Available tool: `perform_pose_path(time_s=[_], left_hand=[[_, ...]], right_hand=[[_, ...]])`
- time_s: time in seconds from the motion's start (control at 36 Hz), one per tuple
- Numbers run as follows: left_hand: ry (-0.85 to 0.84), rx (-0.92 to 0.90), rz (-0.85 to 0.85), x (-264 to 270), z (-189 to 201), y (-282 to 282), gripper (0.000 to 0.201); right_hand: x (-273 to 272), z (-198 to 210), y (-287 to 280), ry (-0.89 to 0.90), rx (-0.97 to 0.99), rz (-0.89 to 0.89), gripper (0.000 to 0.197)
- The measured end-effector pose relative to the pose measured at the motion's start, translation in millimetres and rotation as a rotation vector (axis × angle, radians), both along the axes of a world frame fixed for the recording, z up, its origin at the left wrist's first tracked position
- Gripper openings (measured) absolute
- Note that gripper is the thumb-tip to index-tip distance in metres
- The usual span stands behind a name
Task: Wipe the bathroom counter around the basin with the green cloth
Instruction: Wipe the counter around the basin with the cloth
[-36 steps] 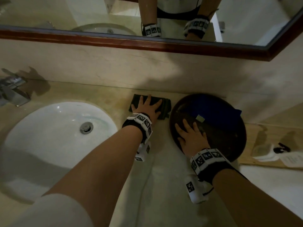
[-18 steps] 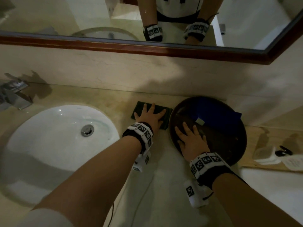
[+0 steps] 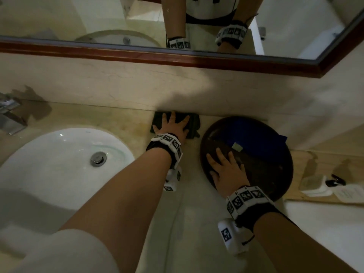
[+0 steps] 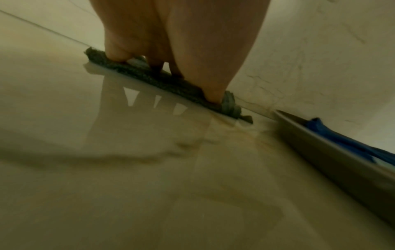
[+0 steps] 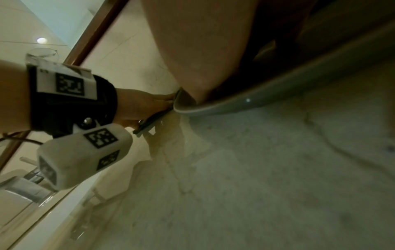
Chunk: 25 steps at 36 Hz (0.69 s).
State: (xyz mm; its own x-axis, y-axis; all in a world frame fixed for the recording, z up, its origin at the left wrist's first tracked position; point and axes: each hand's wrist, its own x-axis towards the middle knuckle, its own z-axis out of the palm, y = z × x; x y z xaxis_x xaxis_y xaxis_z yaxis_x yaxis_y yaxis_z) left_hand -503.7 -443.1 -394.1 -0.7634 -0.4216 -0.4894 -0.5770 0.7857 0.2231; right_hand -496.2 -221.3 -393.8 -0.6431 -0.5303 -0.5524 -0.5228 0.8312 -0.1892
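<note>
The dark green cloth (image 3: 194,125) lies flat on the beige stone counter (image 3: 193,223), right against the back wall, between the white basin (image 3: 59,154) and a dark round tray (image 3: 271,174). My left hand (image 3: 172,125) presses on it with fingers spread and straight; the left wrist view shows the fingertips (image 4: 213,96) pushing the cloth (image 4: 171,86) down. My right hand (image 3: 224,166) rests flat on the tray's near left part, fingers straight. In the right wrist view its thumb lies over the tray's rim (image 5: 235,104).
A blue cloth (image 3: 246,134) lies in the tray. A chrome tap (image 3: 9,117) stands at the far left. A wooden board (image 3: 319,170) with small items sits to the right. A wood-framed mirror (image 3: 177,58) hangs above the wall.
My left hand has pushed the green cloth away from me, up to the back wall. My right hand has stayed on the tray.
</note>
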Motion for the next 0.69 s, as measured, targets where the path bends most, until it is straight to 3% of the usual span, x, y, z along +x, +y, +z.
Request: perform_pose_path(time_s=[0.22,0.69], left_hand=[[0.007,-0.028,0.033,29.8,-3.6,-27.3,0.053],[-0.056,-0.02,-0.128,113.2,-8.3,20.2,0.056]], right_hand=[[1.6,0.5,-2.2,0.009,0.023,-0.006,0.053],[3.0,2.7,-4.7,0.032,-0.002,-0.024,0.054]])
